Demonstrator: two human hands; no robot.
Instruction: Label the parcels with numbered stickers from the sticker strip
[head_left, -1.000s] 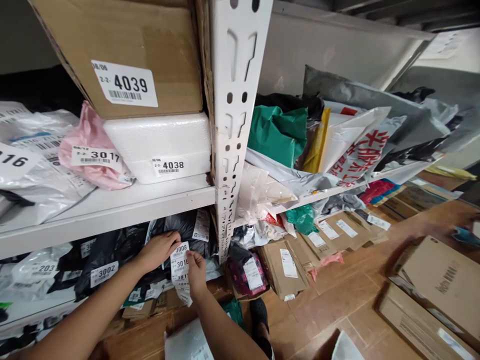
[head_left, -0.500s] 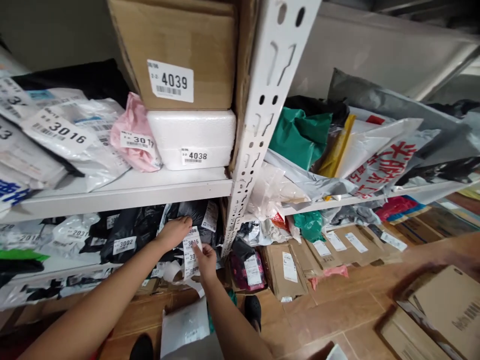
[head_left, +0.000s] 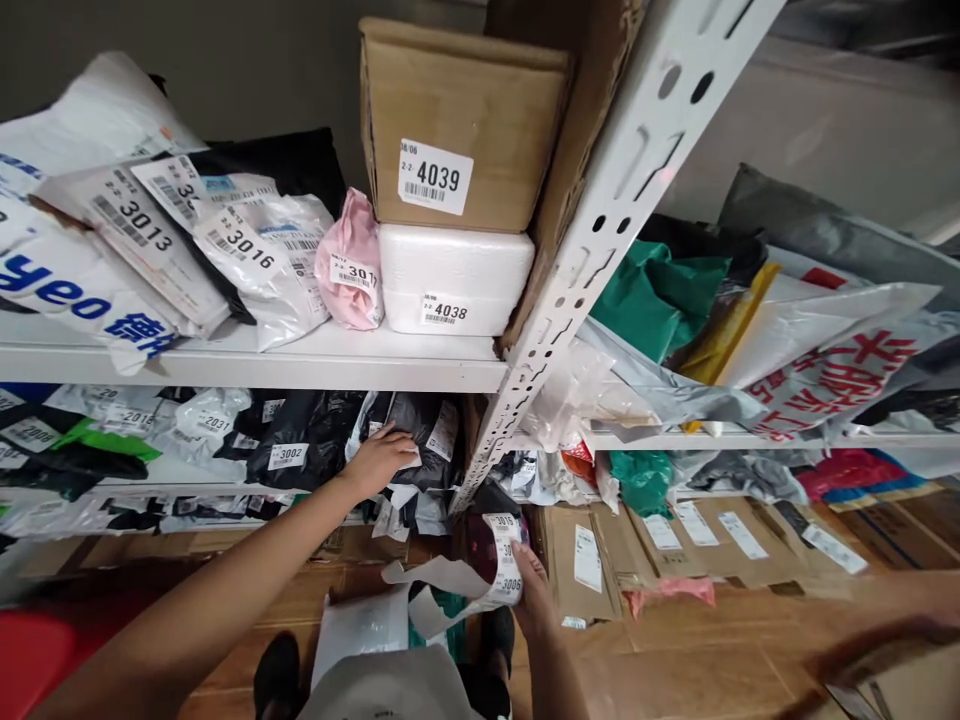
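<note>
My right hand (head_left: 531, 580) grips a strip of white number labels (head_left: 505, 570), whose loose backing paper (head_left: 442, 578) curls off to the left. My left hand (head_left: 381, 460) reaches to the lower shelf and lies with outstretched fingers on a dark grey plastic parcel (head_left: 420, 420). A small white label (head_left: 409, 458) shows at its fingertips, partly covered by them. On that parcel's right side is another printed label (head_left: 442, 430). A black parcel marked 3002 (head_left: 288, 456) sits left of the hand.
A white perforated shelf post (head_left: 559, 310) stands right of the hands. Above, the upper shelf's edge (head_left: 315, 372) carries bagged parcels, a foam box (head_left: 457, 272) and a carton (head_left: 465, 120). Flat cartons (head_left: 574, 590) lie on the floor at right; a white parcel (head_left: 360, 630) lies by my feet.
My right hand has drawn the label strip away to the right and down. My left hand has left the strip and now rests on the dark grey parcel. The view has shifted left.
</note>
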